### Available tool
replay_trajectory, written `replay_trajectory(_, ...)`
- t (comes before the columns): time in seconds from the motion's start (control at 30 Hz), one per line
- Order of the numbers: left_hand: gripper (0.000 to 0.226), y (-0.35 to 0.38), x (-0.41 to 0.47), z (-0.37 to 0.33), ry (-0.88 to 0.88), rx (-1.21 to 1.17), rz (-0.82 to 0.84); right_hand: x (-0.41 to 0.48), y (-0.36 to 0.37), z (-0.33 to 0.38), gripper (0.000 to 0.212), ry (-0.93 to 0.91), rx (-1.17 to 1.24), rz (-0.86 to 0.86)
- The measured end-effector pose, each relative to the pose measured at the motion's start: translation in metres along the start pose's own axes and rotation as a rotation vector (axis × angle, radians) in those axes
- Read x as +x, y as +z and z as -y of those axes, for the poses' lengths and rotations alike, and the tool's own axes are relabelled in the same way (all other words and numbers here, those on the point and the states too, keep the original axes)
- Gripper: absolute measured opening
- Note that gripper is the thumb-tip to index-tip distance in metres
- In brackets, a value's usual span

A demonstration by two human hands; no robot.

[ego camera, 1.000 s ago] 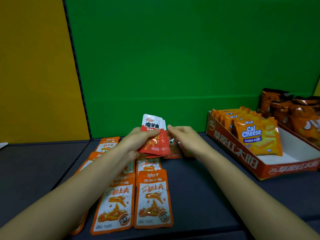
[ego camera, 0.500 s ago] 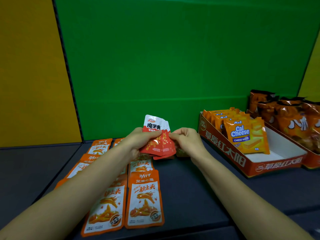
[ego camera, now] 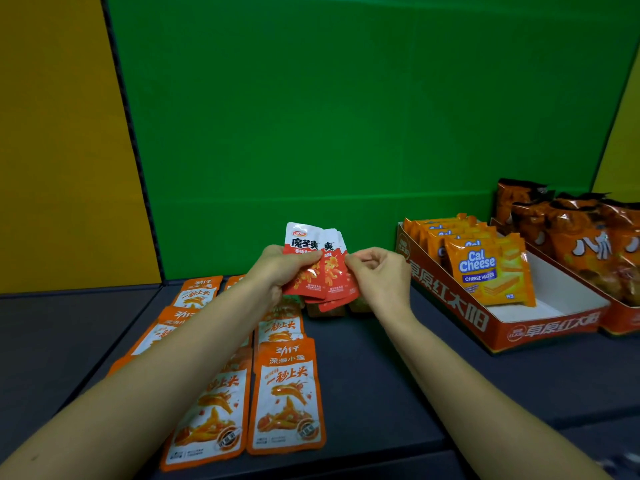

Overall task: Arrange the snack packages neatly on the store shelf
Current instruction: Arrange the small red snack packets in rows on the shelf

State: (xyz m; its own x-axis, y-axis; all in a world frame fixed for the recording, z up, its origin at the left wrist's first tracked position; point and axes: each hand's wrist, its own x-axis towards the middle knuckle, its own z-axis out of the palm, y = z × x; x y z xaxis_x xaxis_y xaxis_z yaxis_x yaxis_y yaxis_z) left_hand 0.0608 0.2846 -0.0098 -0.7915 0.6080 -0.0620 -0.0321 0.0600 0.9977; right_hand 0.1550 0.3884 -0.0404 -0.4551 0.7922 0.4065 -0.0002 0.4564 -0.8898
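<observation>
Several red sachets (ego camera: pixel 317 268) upright, fanned, left hand (ego camera: pixel 277 271) gripping, right hand (ego camera: pixel 377 275) pinching.

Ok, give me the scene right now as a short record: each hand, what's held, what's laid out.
left hand: grips a fan of red snack packets
right hand: pinches the fan's right edge
laid flat: orange fish-snack packets in rows on the dark shelf
boxed: Cal Cheese wafer packs upright in a red display box
far right: orange-brown bags in a second box
</observation>
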Motion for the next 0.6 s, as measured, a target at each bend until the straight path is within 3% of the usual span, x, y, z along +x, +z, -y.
replay_trajectory(0.2, 0.012, 0.001, 0.002, 0.001, 0.0, -0.05, -0.012, 0.001, -0.004, -0.001, 0.011, -0.047, -0.063, -0.089)
replay_trajectory(0.33, 0.013, -0.006, 0.002, -0.002, 0.005, -0.115, -0.009, 0.017, -0.021, -0.004, 0.018, -0.034, -0.117, -0.181)
replay_trajectory(0.47, 0.012, -0.022, 0.001, -0.001, -0.008, -0.156, -0.038, 0.037, -0.045, -0.021, 0.019, 0.073, -0.263, -0.142)
replay_trajectory(0.6, 0.014, -0.032, 0.002, 0.003, -0.037, -0.126, -0.051, 0.039, -0.046, -0.033, 0.016, 0.068, -0.455, -0.106)
